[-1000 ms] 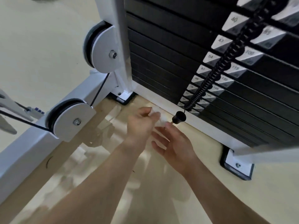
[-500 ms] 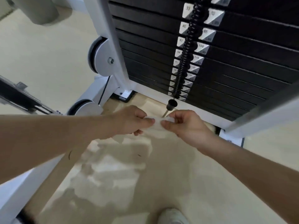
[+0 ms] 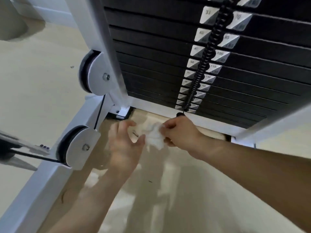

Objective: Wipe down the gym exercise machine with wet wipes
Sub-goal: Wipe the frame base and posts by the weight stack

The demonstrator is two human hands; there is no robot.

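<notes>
A crumpled white wet wipe (image 3: 154, 135) hangs between my hands, just in front of the machine's base. My right hand (image 3: 180, 134) pinches the wipe at its right edge. My left hand (image 3: 125, 145) is beside the wipe with fingers spread and loosely curved, its thumb near the wipe's left edge, holding nothing. The gym machine's black weight stack (image 3: 151, 52) with numbered labels rises behind. A black coiled cord (image 3: 204, 61) hangs down the stack to a black pin knob (image 3: 180, 114) just above my right hand.
A white upright post (image 3: 107, 47) stands left of the stack. Two white pulleys (image 3: 96, 74) (image 3: 77, 147) with black cable sit on the white frame beam (image 3: 33, 190) at left. A white crossbar (image 3: 277, 121) slants at right. Pale floor lies below.
My left hand has let go of the wipe and opened. The wipe, stretched between both hands before, now hangs crumpled from my right hand. The view has shifted closer to the stack.
</notes>
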